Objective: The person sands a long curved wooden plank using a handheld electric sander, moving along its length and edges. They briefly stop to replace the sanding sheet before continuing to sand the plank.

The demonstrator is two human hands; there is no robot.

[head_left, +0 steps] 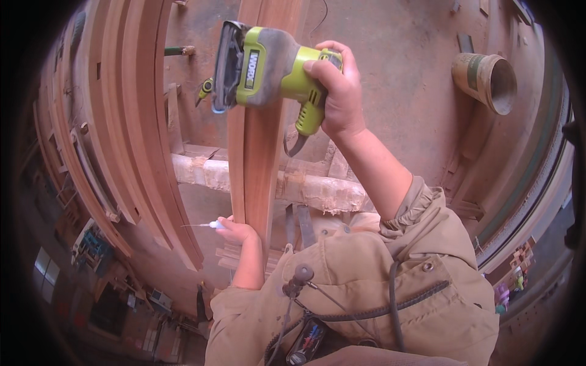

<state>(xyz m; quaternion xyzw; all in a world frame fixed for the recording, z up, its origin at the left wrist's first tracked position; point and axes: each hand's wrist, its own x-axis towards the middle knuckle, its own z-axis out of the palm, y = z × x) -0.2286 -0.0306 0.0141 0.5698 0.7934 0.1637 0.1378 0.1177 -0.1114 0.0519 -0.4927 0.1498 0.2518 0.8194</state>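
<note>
My right hand (343, 91) is wrapped round the body of a green and grey electric sander (264, 70). The sander is tipped on its side, its flat sanding pad turned to the left, and it is held above a long reddish wooden beam (266, 165). A dark cord hangs from the sander's handle end. Lower down, my left hand (240, 233) is closed on a small white bottle (215, 225) with a long thin tip pointing left. That hand is beside the near part of the beam; whether it touches the wood I cannot tell.
A wrapped, pale crossbar (305, 186) runs beneath the beam. Several long wooden planks (137, 110) stretch along the left. A dirty bucket (485, 82) lies on its side on the dusty floor at right. A small green tool (204, 90) is seen left of the sander.
</note>
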